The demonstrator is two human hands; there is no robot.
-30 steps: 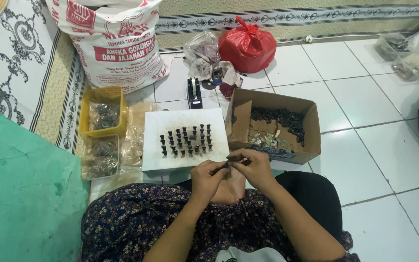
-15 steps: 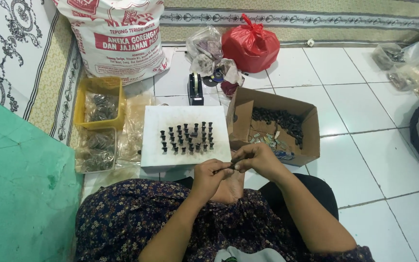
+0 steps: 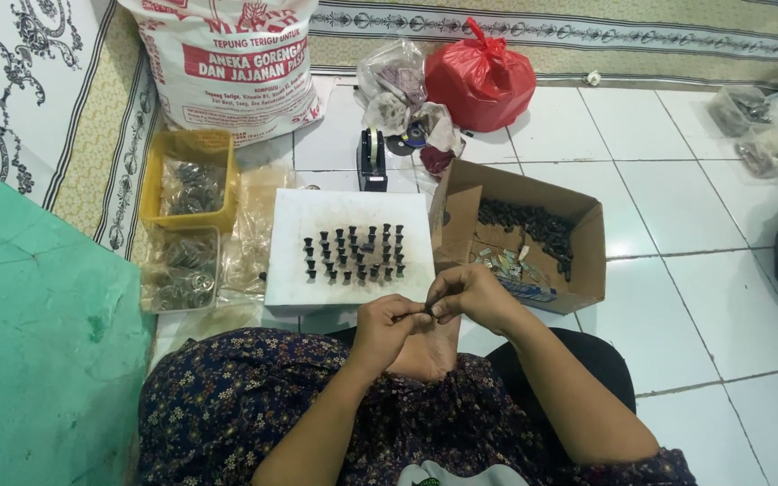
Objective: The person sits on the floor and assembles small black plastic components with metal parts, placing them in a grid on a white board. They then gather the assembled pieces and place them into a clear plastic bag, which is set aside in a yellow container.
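White floor tiles; left hand point(image 3: 387, 326) and right hand point(image 3: 472, 294) pinch one small black part point(image 3: 427, 311).

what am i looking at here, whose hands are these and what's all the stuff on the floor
No machine here: this is one picture from a camera worn on a person's head, looking down at their own lap and hands as they sit on a tiled floor. The left hand and right hand meet over a small dark piece, pinched between the fingertips. Just ahead lies a white board with rows of small black pieces standing upright. To its right is an open cardboard box holding more dark pieces. To its left are a yellow tray and clear bags of metal parts. Further back are a printed sack and a red bag.
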